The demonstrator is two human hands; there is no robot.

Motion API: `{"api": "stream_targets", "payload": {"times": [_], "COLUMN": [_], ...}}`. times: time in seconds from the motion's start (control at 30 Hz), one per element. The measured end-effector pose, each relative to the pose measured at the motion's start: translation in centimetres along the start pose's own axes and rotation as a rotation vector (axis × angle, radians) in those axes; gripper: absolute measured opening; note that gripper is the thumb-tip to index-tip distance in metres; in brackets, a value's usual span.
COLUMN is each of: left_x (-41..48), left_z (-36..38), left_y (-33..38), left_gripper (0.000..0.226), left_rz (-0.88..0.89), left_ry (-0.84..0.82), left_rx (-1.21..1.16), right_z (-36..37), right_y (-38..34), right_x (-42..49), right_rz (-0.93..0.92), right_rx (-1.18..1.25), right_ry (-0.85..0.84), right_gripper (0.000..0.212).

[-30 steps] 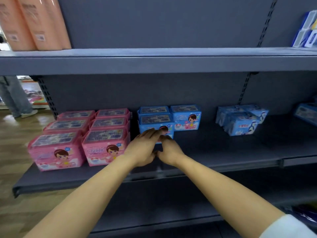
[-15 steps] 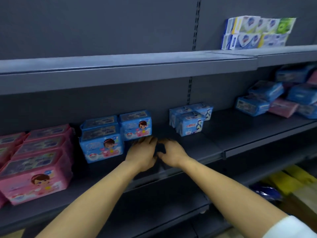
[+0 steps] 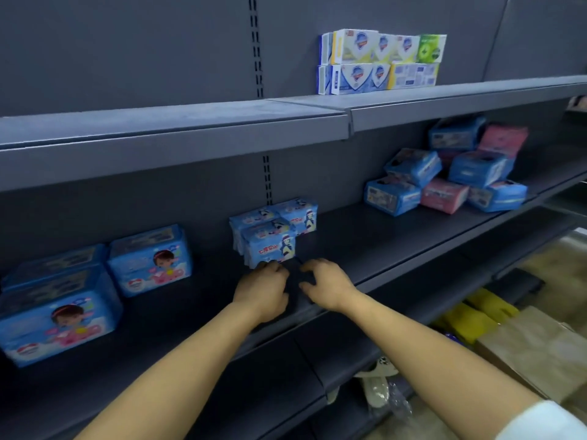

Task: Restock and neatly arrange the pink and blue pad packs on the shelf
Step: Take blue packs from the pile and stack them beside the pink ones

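Both hands hover at the shelf point(image 3: 397, 249) front. Left hand point(image 3: 263, 290): fingers point(image 3: 273, 270) loosely curled, tips touching the small pale-blue packs point(image 3: 270, 242). Right hand point(image 3: 328, 289): spread, empty. Blue pad packs point(image 3: 151, 260) stand left; the pink-and-blue pile point(image 3: 444, 192) lies far right.

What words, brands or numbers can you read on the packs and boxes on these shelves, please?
"七度空间" (probably; red characters, slightly blurred): on the front small pale blue pad pack mid-shelf.
Large blue cartoon-girl pad packs at left: print too blurred to read.
White, blue and green cardboard boxes on the upper shelf: shield logos only, lettering too small.
Jumbled blue and pink pad packs at right: unreadable.
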State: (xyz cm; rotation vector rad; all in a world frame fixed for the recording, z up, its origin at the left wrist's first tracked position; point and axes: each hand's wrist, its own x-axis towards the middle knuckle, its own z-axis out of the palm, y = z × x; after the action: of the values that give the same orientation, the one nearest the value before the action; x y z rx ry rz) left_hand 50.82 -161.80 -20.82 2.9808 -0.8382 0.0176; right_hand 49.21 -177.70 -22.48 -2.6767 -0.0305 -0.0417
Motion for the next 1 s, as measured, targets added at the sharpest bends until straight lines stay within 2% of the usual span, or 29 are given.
{"api": "stream_targets", "payload": {"times": [0.53,0.87,1.0], "left_x": [11.4,22.6,26.4], "left_z": [1.8,2.3,2.3], "left_y": [11.1,14.8,15.6], "left_gripper": [0.058,0.065,0.070], "left_rz": [0.160,0.168,0.161], "left_ry": [-0.017,-0.048,-0.054], "left_rx": [-0.059,-0.124,-0.118], "right_z": [-5.5,-9.2,-10.5], "right_y": [13.7,21.1,23.8], "right_x": [0.0,6.0,8.7], "right_rz": [0.152,0.261,0.344], "right_rx": [0.069,0.104,0.189], "right_ry": [0.097,0.145,0.199], "right_gripper": [0.045,0.047,0.050]}}
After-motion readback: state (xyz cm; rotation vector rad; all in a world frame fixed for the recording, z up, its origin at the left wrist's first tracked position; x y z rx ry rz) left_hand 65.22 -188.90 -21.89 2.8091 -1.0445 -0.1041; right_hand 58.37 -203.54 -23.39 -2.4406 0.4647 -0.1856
